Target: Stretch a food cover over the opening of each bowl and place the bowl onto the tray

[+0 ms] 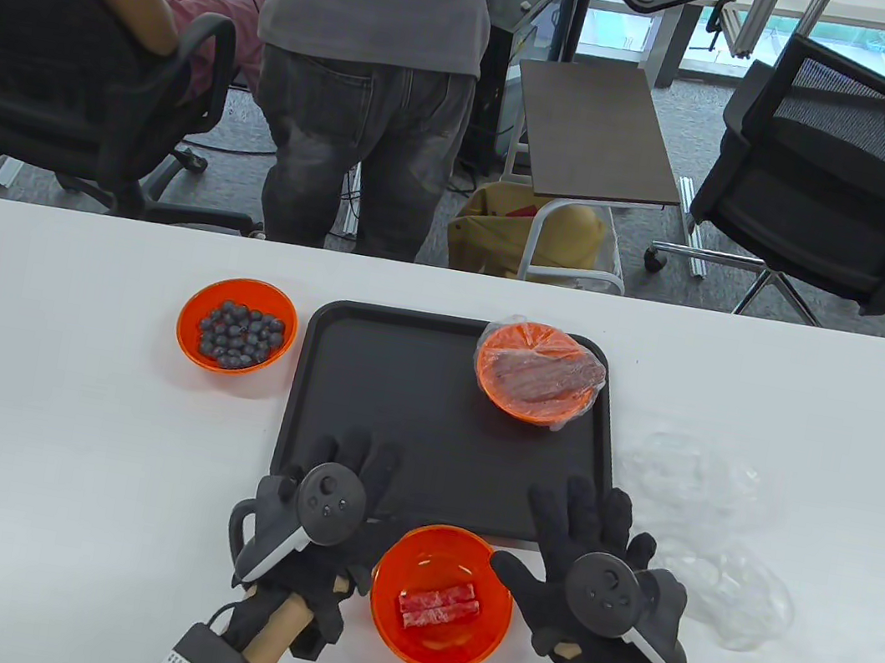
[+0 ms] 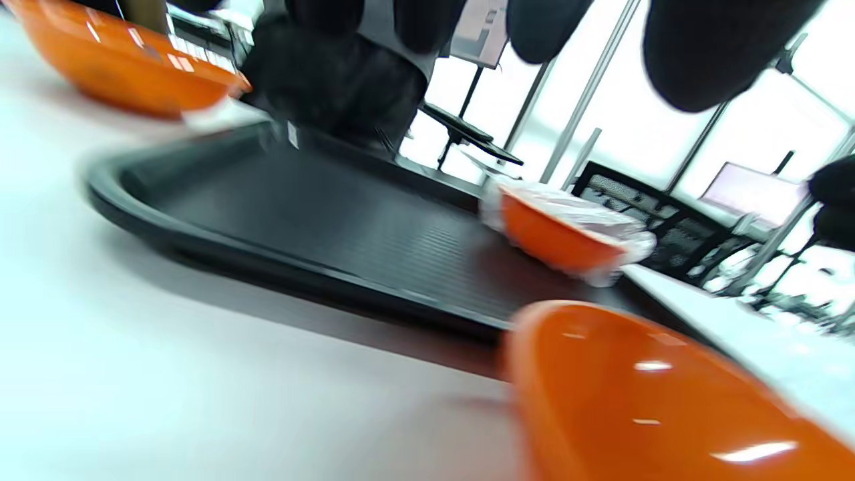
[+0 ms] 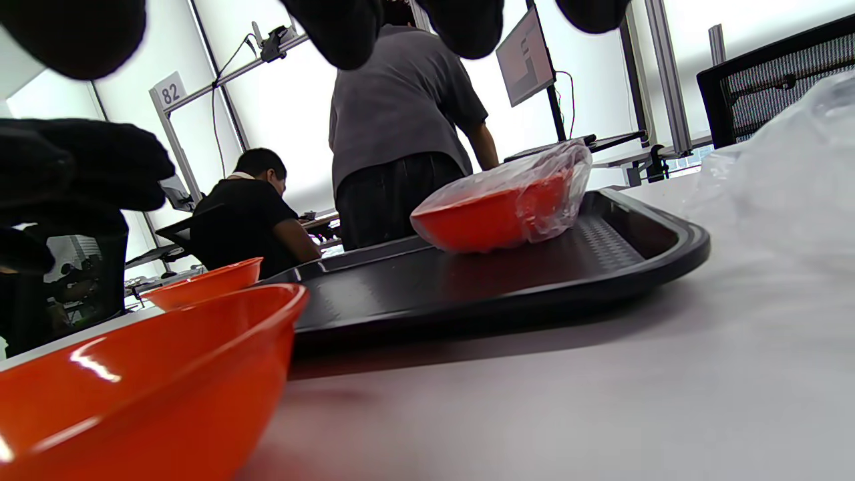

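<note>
An orange bowl with red meat rolls [image 1: 442, 598] [image 2: 654, 407] [image 3: 140, 394] sits uncovered at the table's front, just below the black tray [image 1: 394, 417] [image 2: 320, 220] [image 3: 507, 280]. My left hand [image 1: 335, 492] and right hand [image 1: 585, 542] lie flat on either side of it, fingers spread, holding nothing. A covered orange bowl of sliced meat [image 1: 539, 373] [image 2: 568, 230] [image 3: 501, 214] stands in the tray's far right corner. A bowl of blueberries [image 1: 236, 335] [image 2: 127, 60] [image 3: 207, 280] sits uncovered left of the tray.
Clear plastic food covers [image 1: 714, 530] [image 3: 781, 153] lie crumpled on the table right of the tray. Beyond the far table edge are a standing person [image 1: 367, 73], a seated person, office chairs and a small side table.
</note>
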Tool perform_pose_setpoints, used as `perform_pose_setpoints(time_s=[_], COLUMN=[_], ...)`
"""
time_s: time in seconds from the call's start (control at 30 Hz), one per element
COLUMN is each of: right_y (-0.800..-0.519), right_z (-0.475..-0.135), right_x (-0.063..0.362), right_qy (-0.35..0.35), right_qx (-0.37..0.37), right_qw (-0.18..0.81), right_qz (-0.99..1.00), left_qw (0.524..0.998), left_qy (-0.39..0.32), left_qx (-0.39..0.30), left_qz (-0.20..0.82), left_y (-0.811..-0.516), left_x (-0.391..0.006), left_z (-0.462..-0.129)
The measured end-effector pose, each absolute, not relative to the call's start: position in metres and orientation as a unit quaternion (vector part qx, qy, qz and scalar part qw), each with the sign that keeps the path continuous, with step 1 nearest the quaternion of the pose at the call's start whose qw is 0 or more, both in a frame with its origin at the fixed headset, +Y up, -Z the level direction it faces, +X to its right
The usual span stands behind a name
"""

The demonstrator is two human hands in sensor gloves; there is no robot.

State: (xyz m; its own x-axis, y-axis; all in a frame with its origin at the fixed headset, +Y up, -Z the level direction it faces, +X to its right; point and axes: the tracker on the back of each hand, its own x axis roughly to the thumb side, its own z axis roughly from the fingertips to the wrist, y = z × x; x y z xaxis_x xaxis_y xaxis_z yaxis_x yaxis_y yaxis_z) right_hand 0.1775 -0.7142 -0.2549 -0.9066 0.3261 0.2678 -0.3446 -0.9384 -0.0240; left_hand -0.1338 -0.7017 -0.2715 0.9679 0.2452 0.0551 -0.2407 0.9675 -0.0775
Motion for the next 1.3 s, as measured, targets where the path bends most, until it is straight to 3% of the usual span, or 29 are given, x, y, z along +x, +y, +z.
perform_pose_setpoints(time_s=[0.27, 0.53, 0.97, 1.3], right_y=[-0.709, -0.680, -0.730, -0.754], right_z=[-0.256, -0.254, -0.256, -0.276], right_x=[0.188, 0.251, 0.319, 0.316], right_qy=[-0.041, -0.060, -0.008, 0.000], right_qx=[0.142, 0.073, -0.109, -0.142], right_qw=[0.178, 0.160, 0.156, 0.120], right_qz=[0.973, 0.983, 0.982, 0.983], left_qw=[0.991, 0.986, 0.987, 0.986], left_qy=[0.017, 0.053, 0.052, 0.058], left_qx=[-0.114, -0.140, -0.136, -0.143], left_qz=[0.069, 0.070, 0.061, 0.060], left_y=[-0.730, -0.739, -0.738, -0.741], left_x=[-0.153, -0.165, -0.164, -0.165], left_z=[-0.273, -0.275, -0.273, -0.273])
